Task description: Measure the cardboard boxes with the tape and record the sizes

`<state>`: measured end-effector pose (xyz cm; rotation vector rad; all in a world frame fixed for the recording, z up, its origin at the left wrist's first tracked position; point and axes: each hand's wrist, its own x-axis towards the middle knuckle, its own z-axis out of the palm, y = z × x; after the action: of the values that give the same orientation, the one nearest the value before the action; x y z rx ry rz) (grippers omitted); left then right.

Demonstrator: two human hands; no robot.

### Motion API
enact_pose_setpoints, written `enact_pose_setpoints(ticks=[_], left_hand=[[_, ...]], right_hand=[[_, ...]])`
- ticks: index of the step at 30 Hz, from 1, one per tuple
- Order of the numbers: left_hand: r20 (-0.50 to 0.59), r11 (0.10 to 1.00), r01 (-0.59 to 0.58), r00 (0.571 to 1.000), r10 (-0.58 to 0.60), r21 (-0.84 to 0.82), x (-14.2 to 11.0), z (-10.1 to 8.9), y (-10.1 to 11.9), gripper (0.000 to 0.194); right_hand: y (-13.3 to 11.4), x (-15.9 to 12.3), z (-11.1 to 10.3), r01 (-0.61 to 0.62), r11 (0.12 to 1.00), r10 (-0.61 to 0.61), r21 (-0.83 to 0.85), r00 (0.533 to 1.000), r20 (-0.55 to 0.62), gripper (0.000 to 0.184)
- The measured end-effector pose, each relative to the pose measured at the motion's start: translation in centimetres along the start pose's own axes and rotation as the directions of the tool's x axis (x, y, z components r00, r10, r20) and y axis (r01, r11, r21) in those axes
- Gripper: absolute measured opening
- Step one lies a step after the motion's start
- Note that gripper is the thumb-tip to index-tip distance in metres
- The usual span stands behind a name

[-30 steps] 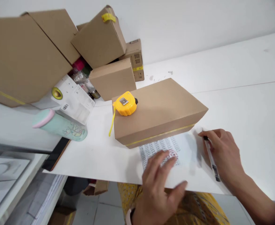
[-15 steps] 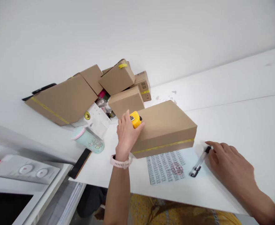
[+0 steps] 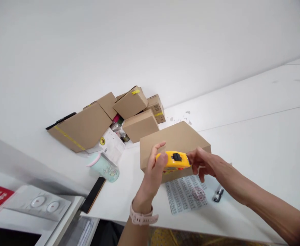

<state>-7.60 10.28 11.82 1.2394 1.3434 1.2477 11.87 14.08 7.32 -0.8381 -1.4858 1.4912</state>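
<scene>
Yellow tape measure (image 3: 173, 160) in left fingers (image 3: 153, 152), right fingers (image 3: 198, 156) at its end, their hold unclear, pen (image 3: 218, 194) part-hidden

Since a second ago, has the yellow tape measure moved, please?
Yes: the tape measure has moved rightward and nearer the camera from the left end of the nearest cardboard box.

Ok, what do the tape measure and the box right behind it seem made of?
Tape measure: probably hard plastic, fairly glossy, judging by its smooth, bright yellow moulded case. Box: most likely cardboard, matte, from its plain brown faces and crisp folded edges.
</scene>
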Motion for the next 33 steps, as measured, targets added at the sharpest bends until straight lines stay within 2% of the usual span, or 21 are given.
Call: enact_pose_setpoints(ticks=[4, 7, 9, 12, 15, 17, 19, 23, 29, 33], left_hand=[[0.005, 0.998, -0.015, 1.0, 0.015, 0.065, -0.4, -0.5, -0.5, 0.079], [-0.052, 0.995, -0.058, 0.997, 0.062, 0.08, -0.3, -2.4, -0.5, 0.08], [-0.144, 0.99, -0.097, 0.983, 0.112, 0.107, 0.2, -4.6, -0.4, 0.077], [-0.292, 0.984, -0.092, 0.947, 0.135, 0.155, 1.7, -9.0, -0.6, 0.07], [-0.354, 0.986, -0.029, 0.931, 0.086, 0.163, 3.5, -13.2, -1.5, 0.064], [-0.368, 0.986, 0.018, 0.929, 0.045, 0.167, 4.3, -15.3, -2.2, 0.062], [-0.375, 0.984, 0.054, 0.927, 0.015, 0.171, 4.8, -16.6, -2.7, 0.06], [-0.373, 0.981, 0.072, 0.928, 0.001, 0.182, 5.2, -17.0, -3.0, 0.058], [-0.337, 0.978, 0.073, 0.941, -0.002, 0.197, 6.3, -15.3, -3.2, 0.056], [-0.331, 0.977, 0.059, 0.943, 0.012, 0.204, 6.6, -14.6, -3.2, 0.054]], right_hand=[[-1.0, 0.5, 1.1, -0.08, 0.997, 0.079, 0.024, 0.996, 0.041, 0.062], [-1.3, 1.4, 0.3, -0.079, 0.994, 0.078, 0.075, 0.997, 0.018, 0.057], [-1.7, 3.0, -1.6, -0.036, 0.994, 0.045, 0.1, 0.995, -0.091, 0.055], [-1.6, 6.4, -5.5, 0.026, 0.996, 0.0, 0.084, 0.955, -0.298, 0.051], [-0.1, 9.4, -8.5, -0.052, 0.998, 0.061, 0.037, 0.946, -0.319, 0.047], [1.2, 10.5, -9.1, -0.111, 0.994, 0.101, -0.015, 0.946, -0.308, 0.048], [2.3, 11.0, -8.9, -0.141, 0.989, 0.119, -0.053, 0.947, -0.298, 0.05], [3.0, 11.2, -7.9, -0.155, 0.982, 0.12, -0.106, 0.952, -0.283, 0.049], [2.6, 11.6, -7.5, -0.19, 0.942, 0.113, -0.279, 0.956, -0.27, 0.048], [2.1, 11.2, -7.2, -0.211, 0.933, 0.133, -0.293, 0.956, -0.262, 0.051]])
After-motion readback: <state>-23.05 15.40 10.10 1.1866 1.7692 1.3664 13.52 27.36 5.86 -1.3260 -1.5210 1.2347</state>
